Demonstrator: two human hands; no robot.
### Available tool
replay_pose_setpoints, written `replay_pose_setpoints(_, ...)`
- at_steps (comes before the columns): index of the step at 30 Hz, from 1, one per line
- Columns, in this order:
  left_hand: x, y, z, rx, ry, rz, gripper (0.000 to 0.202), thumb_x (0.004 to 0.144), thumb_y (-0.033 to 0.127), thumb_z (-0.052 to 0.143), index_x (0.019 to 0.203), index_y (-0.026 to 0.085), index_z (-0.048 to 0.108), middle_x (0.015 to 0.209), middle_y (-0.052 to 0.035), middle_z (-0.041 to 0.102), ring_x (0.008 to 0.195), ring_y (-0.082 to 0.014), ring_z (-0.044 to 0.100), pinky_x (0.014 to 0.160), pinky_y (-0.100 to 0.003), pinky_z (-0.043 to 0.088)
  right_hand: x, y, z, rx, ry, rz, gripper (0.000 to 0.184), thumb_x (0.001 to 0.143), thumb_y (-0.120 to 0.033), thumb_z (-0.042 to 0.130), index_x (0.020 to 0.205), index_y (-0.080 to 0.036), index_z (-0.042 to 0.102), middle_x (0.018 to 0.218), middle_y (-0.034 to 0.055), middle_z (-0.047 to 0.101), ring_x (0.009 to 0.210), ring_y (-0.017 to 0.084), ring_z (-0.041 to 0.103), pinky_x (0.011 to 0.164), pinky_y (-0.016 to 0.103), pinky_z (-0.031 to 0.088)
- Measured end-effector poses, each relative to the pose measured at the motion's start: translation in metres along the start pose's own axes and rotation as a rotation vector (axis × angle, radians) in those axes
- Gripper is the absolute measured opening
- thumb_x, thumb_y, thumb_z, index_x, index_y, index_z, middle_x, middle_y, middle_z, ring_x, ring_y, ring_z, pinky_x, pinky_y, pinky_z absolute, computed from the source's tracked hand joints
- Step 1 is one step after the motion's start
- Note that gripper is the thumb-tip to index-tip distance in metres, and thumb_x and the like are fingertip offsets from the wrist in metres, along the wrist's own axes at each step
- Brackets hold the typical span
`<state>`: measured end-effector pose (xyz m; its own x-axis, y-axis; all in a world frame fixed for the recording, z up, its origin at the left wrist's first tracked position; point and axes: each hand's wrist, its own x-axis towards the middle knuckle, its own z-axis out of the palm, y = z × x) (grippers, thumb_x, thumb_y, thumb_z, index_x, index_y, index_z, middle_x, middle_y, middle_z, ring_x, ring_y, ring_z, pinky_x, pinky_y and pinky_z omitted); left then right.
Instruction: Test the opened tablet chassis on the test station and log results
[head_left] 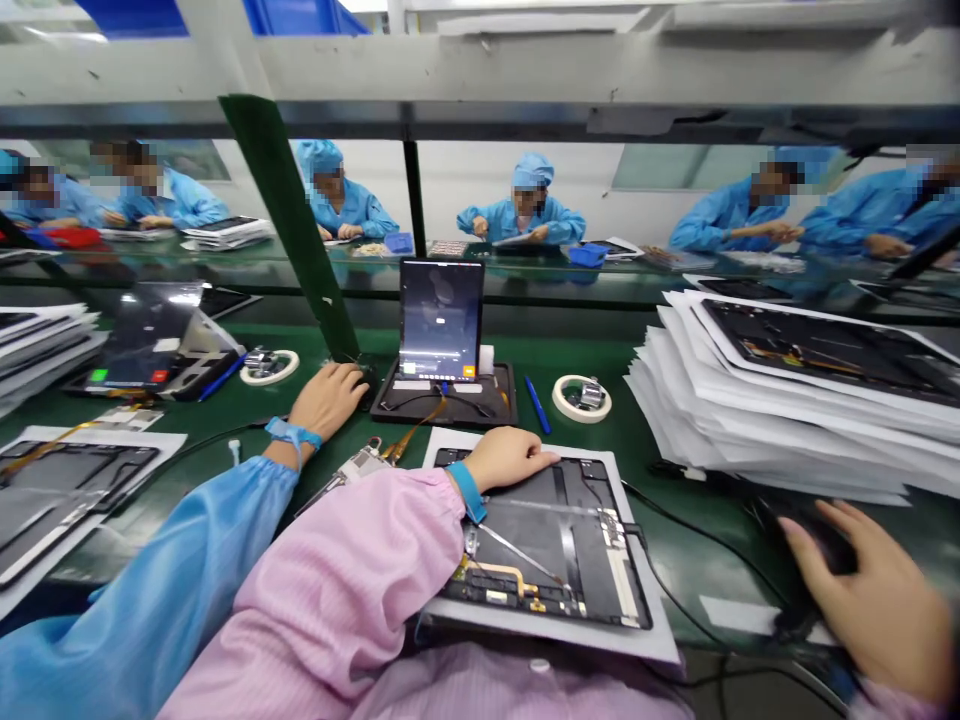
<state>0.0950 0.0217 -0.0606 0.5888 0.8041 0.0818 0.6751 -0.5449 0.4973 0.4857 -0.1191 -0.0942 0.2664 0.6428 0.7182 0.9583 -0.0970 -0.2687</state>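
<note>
pink-sleeved hands [502, 460]: 2 | blue-sleeved hand [326, 400]: 1 | tape rolls [581, 398]: 2 | blue pens [537, 405]: 2

The dark object [814, 528] beneath the right hand [862, 590] is largely hidden by the fingers, so its type cannot be determined. The stack of white-sheeted panels [45, 340] is cut off by the left image edge. The small metal parts [591, 394] in the white tape ring [559, 400] are too small to identify.

A tall stack of white sheets interleaved with dark tablet panels [750, 420] sits on the green counter [675, 540], right of a white tape ring [581, 398] and a slim blue pen [537, 404].
</note>
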Motion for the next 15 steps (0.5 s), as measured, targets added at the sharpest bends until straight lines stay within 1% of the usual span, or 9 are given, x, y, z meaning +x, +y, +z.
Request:
replay_pose_setpoints(2, -0.002, 0.001, 0.001, -0.005, -0.008, 0.009, 0.051, 0.090, 0.058, 0.041, 0.065, 0.018, 0.061, 0.066, -0.0029, 0.063, 0.061, -0.0145, 0.051, 0.054, -0.027, 0.025, 0.002, -0.033, -0.019, -0.032, 0.152, -0.050, 0.035, 0.083, -0.043, 0.060, 0.111, -0.022, 0.061, 0.126, 0.0201, 0.058, 0.118, 0.035, 0.054, 0.096, 0.047, 0.044)
replay_pose_setpoints(3, -0.002, 0.001, 0.001, -0.006, -0.011, 0.012, 0.050, 0.090, 0.057, 0.041, 0.065, 0.018, 0.060, 0.066, -0.0026, 0.063, 0.061, -0.0147, 0.051, 0.054, -0.027, 0.024, 0.002, -0.052, -0.027, -0.004, 0.170, -0.095, 0.031, 0.084, -0.035, 0.061, 0.111, -0.022, 0.061, 0.124, 0.0188, 0.060, 0.117, 0.033, 0.056, 0.099, 0.045, 0.044)
replay_pose_setpoints(4, -0.003, 0.001, 0.001, -0.006, -0.014, 0.013, 0.049, 0.090, 0.056, 0.041, 0.065, 0.018, 0.060, 0.066, -0.0024, 0.062, 0.061, -0.0148, 0.051, 0.054, -0.027, 0.024, 0.003, -0.070, -0.034, 0.058, 0.139, -0.129, 0.027, 0.085, -0.029, 0.060, 0.111, -0.022, 0.061, 0.121, 0.0158, 0.062, 0.114, 0.030, 0.058, 0.100, 0.043, 0.044)
replay_pose_setpoints(5, -0.003, 0.001, 0.002, -0.004, -0.017, 0.012, 0.049, 0.090, 0.056, 0.041, 0.065, 0.018, 0.059, 0.065, -0.0023, 0.062, 0.061, -0.0149, 0.051, 0.054, -0.027, 0.024, 0.005, -0.088, -0.037, 0.157, 0.058, -0.174, 0.024, 0.087, -0.026, 0.058, 0.110, -0.022, 0.061, 0.117, 0.0128, 0.064, 0.110, 0.027, 0.061, 0.098, 0.041, 0.046)
replay_pose_setpoints(7, -0.002, 0.000, 0.002, 0.000, -0.029, 0.005, 0.049, 0.090, 0.056, 0.040, 0.065, 0.018, 0.058, 0.065, -0.0023, 0.061, 0.060, -0.0150, 0.051, 0.055, -0.027, 0.024, 0.009, -0.120, -0.034, 0.295, -0.272, -0.293, 0.022, 0.090, -0.022, 0.051, 0.110, -0.022, 0.061, 0.110, 0.0085, 0.067, 0.101, 0.022, 0.064, 0.090, 0.036, 0.051)
replay_pose_setpoints(9, -0.002, 0.000, 0.002, -0.001, -0.040, -0.006, 0.050, 0.090, 0.057, 0.039, 0.064, 0.018, 0.057, 0.064, -0.0023, 0.061, 0.059, -0.0150, 0.050, 0.055, -0.027, 0.024, 0.014, -0.141, -0.021, 0.298, -0.554, -0.376, 0.025, 0.091, -0.019, 0.047, 0.112, -0.021, 0.060, 0.108, 0.0080, 0.067, 0.101, 0.021, 0.063, 0.088, 0.036, 0.052)
replay_pose_setpoints(10, -0.003, 0.000, 0.002, -0.005, -0.044, -0.010, 0.050, 0.090, 0.057, 0.039, 0.064, 0.018, 0.056, 0.064, -0.0022, 0.060, 0.059, -0.0150, 0.050, 0.055, -0.027, 0.024, 0.017, -0.148, -0.012, 0.268, -0.646, -0.392, 0.025, 0.090, -0.017, 0.047, 0.112, -0.019, 0.059, 0.108, 0.0084, 0.066, 0.100, 0.021, 0.063, 0.088, 0.037, 0.051)
replay_pose_setpoints(13, -0.004, 0.000, 0.001, -0.025, -0.052, -0.018, 0.051, 0.090, 0.059, 0.038, 0.064, 0.019, 0.055, 0.065, -0.0020, 0.060, 0.060, -0.0152, 0.050, 0.055, -0.027, 0.024, 0.027, -0.159, 0.008, 0.162, -0.769, -0.375, 0.022, 0.086, -0.017, 0.051, 0.107, -0.016, 0.059, 0.098, 0.0095, 0.065, 0.092, 0.023, 0.061, 0.082, 0.039, 0.050)
replay_pose_setpoints(15, -0.004, 0.000, 0.001, -0.035, -0.057, -0.021, 0.050, 0.090, 0.059, 0.039, 0.064, 0.019, 0.055, 0.065, -0.0018, 0.060, 0.060, -0.0153, 0.050, 0.055, -0.027, 0.025, 0.031, -0.162, 0.011, 0.133, -0.748, -0.336, 0.015, 0.087, -0.019, 0.051, 0.099, -0.015, 0.059, 0.093, 0.0094, 0.063, 0.089, 0.023, 0.059, 0.080, 0.039, 0.048)
